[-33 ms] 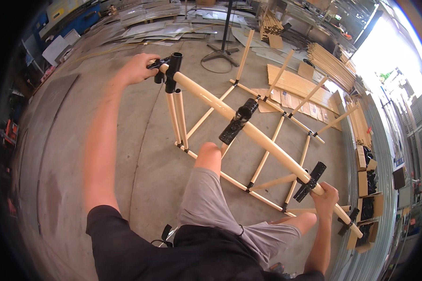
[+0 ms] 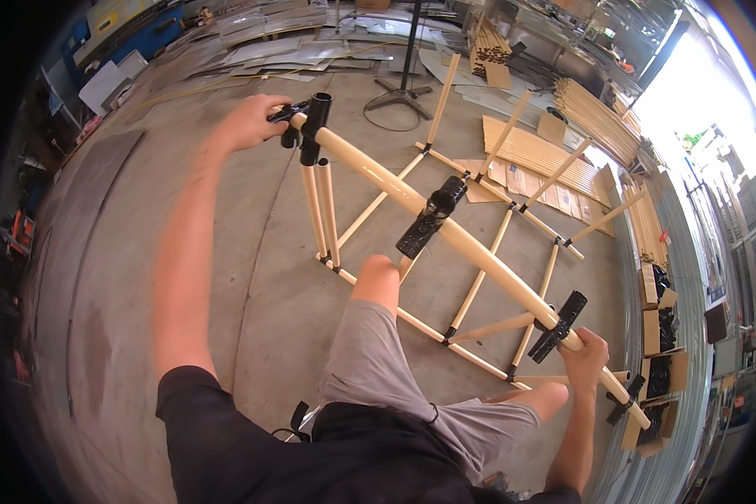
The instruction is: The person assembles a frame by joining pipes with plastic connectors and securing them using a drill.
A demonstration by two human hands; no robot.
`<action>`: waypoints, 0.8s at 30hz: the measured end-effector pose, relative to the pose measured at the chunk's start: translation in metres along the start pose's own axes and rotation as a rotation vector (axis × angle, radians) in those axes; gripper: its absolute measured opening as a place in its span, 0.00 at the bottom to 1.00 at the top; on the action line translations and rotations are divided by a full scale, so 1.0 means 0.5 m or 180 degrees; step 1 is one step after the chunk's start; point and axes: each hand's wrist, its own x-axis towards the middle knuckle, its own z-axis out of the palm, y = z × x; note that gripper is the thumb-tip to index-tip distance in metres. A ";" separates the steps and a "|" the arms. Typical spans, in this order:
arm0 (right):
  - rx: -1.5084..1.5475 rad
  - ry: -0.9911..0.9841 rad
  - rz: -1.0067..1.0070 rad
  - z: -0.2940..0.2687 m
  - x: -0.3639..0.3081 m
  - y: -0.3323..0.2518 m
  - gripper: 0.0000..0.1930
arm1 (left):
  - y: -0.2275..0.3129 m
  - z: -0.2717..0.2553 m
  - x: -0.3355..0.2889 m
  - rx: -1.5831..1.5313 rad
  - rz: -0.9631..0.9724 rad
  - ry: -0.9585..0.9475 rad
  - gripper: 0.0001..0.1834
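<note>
L hand [image 2: 250,124], far left, has its fingers curled round a small black fitting [image 2: 286,113] at the pole's end. R hand [image 2: 585,357], near right, is wrapped on the pole [image 2: 378,172] itself, just beside a black joint [image 2: 559,328]. Pole slopes far left to near right btwn them, w/ another joint [image 2: 433,217] mid-length.

Change since prev pic: v. little. Both grips match; the whole view sits a touch further right, prob. head movement. So the work looks paused in a steady two-hand hold, no visible progress.

Below L end: a pair of posts [image 2: 330,202]; can't tell if either is seated in the fitting above. Further out, pipe frame [image 2: 420,325] lies on the floor, uprights [image 2: 443,99] along its far side. Far right: loose pipes [image 2: 554,176]; near right: cardboard boxes [image 2: 676,365].
</note>
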 end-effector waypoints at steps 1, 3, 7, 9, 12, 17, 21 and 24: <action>-0.0031 0.0021 -0.0055 -0.001 0.001 0.004 0.10 | -0.005 0.005 0.000 0.0050 0.0033 0.0023 0.26; -0.0075 0.0053 -0.0109 0.002 0.003 0.004 0.10 | -0.016 0.010 0.000 0.0154 0.0100 0.0067 0.25; -0.0070 0.0088 -0.0102 0.004 0.001 -0.002 0.10 | -0.025 0.024 -0.003 -0.0188 0.0057 0.0165 0.26; -0.0024 0.0121 -0.0117 0.009 0.000 -0.007 0.11 | -0.041 0.032 -0.004 -0.0560 0.0043 0.0203 0.27; -0.0094 0.0204 -0.0091 0.003 -0.002 -0.011 0.11 | -0.039 0.045 0.001 -0.0490 -0.0027 0.0140 0.28; -0.0154 0.0225 -0.0052 -0.002 -0.003 -0.017 0.11 | -0.061 0.073 -0.004 -0.0460 0.0193 0.0480 0.28; -0.0289 0.0368 -0.0165 0.001 -0.008 -0.012 0.10 | -0.056 0.100 -0.001 -0.0718 0.0062 0.0633 0.26; -0.0160 0.0449 -0.0197 0.006 -0.011 -0.022 0.11 | -0.103 0.140 0.014 -0.1570 0.0268 0.0942 0.23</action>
